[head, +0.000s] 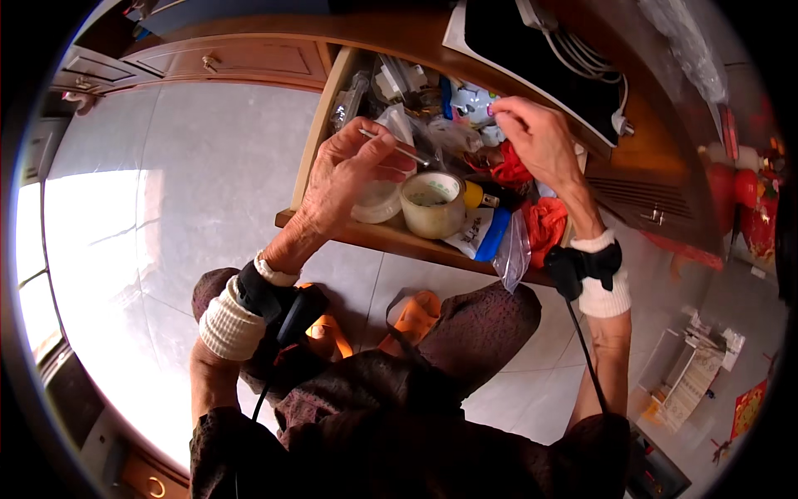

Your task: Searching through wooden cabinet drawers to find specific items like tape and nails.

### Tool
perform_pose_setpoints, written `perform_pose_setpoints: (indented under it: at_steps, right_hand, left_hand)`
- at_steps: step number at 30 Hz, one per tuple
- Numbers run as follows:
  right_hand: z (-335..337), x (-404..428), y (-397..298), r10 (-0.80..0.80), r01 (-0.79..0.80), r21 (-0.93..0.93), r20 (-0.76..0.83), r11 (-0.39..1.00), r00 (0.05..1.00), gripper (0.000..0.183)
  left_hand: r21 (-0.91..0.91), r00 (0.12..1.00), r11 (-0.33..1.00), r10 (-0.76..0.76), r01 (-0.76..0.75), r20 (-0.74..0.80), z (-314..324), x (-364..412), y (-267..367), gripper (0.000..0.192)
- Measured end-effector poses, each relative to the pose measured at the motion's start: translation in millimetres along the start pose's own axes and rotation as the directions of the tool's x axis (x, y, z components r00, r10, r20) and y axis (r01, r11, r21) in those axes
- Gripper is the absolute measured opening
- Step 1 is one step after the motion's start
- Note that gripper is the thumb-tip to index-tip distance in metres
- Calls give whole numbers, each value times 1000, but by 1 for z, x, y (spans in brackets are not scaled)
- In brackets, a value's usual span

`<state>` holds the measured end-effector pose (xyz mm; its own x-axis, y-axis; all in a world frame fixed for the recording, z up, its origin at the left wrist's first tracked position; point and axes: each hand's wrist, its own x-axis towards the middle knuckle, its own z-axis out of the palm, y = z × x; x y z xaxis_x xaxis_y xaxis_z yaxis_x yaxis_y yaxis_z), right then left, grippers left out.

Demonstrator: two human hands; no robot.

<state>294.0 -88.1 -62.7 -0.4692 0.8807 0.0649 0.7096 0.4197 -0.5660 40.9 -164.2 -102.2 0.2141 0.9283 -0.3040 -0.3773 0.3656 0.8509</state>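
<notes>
My left hand [352, 171] is above the left part of an open wooden drawer [305, 163], with a thin whitish rod [399, 148] pinched between thumb and fingers. Below it lie a roll of clear packing tape [431, 215] and a round translucent plastic container [377, 206]. My right hand [537, 137] hovers at the drawer's back right, fingers bent, beside a patterned plastic packet [469, 103]; whether its fingertips pinch anything, I cannot tell. Red plastic bags [545, 221] and a blue-edged zip bag [483, 234] fill the front right. A yellow object [475, 194] touches the tape roll.
Above the drawer, a black-topped panel [530, 62] carries a coiled white power cord [576, 53]. A cabinet door with slats [654, 199] stands at the right. My knees and orange sandals [419, 315] are just under the drawer front. A clear plastic box [679, 374] sits at the lower right.
</notes>
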Motion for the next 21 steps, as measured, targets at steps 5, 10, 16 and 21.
perform_pose_setpoints:
  at_steps: [5,10,16,21]
  right_hand:
    - [60,-1,21,-62,88,-95,246,992,967,33]
    - [99,-3,65,-222,260,-343,146,903,964,34]
    - [70,-20,76,-125,179,-280,200,943,972,15]
    - [70,-15,78,54,-68,134,105,989,993,16]
  left_hand:
    - [36,995,995,-94,93,30,-1,4,-14,15]
    - [44,982,986,-163,159,97,7,5,-25,17]
    - [542,998,840,-52,26,32,15,23,-23,22]
    - [776,748,-56,233,-628,622,31,71,-47,9]
